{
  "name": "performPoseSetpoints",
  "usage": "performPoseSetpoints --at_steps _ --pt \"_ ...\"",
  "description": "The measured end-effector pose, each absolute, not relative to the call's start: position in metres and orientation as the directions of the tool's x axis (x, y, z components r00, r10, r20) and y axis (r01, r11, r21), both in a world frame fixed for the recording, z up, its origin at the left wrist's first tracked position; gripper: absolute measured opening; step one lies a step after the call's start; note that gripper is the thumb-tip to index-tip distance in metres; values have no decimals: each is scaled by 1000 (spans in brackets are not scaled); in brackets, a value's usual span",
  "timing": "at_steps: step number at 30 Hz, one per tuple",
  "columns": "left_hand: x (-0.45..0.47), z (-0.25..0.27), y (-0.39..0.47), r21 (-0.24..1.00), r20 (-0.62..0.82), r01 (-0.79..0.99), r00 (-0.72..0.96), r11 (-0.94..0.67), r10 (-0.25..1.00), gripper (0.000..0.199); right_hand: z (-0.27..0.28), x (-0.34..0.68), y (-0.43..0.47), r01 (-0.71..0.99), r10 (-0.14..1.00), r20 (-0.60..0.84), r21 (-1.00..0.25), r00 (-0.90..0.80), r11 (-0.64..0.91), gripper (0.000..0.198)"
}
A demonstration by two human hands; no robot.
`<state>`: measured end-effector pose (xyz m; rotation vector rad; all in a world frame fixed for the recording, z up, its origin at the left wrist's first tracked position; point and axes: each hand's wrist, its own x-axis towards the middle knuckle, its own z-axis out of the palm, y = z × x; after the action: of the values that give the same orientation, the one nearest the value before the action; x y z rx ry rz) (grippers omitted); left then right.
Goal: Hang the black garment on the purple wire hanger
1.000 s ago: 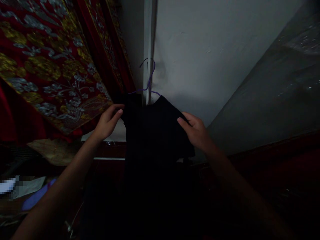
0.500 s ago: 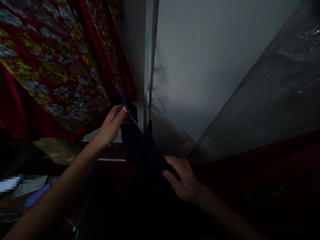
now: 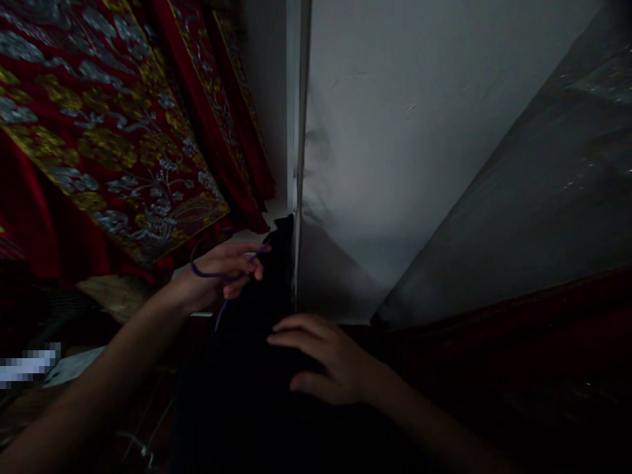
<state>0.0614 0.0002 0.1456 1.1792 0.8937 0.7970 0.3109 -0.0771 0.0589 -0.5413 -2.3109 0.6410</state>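
A thin purple cord (image 3: 212, 274) loops over my left hand (image 3: 224, 273) and runs between its fingers, one end hanging below the palm. The fingers of that hand are partly curled, with the cord caught among them. Beneath and beyond both hands spreads very dark cloth (image 3: 261, 316); its folds are lost in the shadow. My right hand (image 3: 326, 362) hovers at or on this cloth, fingers stretched and thumb apart, with nothing seen in it. Whether its fingertips touch the cloth I cannot tell.
Red cloth embroidered in gold and silver (image 3: 113, 145) hangs at the upper left. A pale panel (image 3: 395, 145) with a metal edge strip (image 3: 295, 131) stands ahead. Clear plastic sheeting (image 3: 557, 197) is at the right. Papers (image 3: 74, 365) and a white string (image 3: 143, 451) lie lower left.
My right hand has let go of the dark cloth and opened, shifting slightly left. My left hand has moved down; the purple cord, straight before, now loops around it. The dark cloth has dropped lower.
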Motion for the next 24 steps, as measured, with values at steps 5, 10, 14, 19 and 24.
performPoseSetpoints --at_steps 5,10,14,19,24 --pt "59 160 -16 977 -208 162 567 140 797 36 70 340 -14 524 688 702 -522 -184 673 47" --pt "51 172 -8 973 -196 201 487 109 851 47 77 353 13 443 797 417 -672 -436 594 22" --pt "34 162 9 999 -9 49 263 -4 965 42 80 362 7 362 865 287 -819 -412 444 34" --pt "31 159 8 957 288 -28 -17 -288 958 32 97 369 18 154 956 194 -961 -222 231 42" --pt "37 160 -15 592 806 287 -237 -753 543 34 135 366 53 9 933 352 -936 74 353 43"
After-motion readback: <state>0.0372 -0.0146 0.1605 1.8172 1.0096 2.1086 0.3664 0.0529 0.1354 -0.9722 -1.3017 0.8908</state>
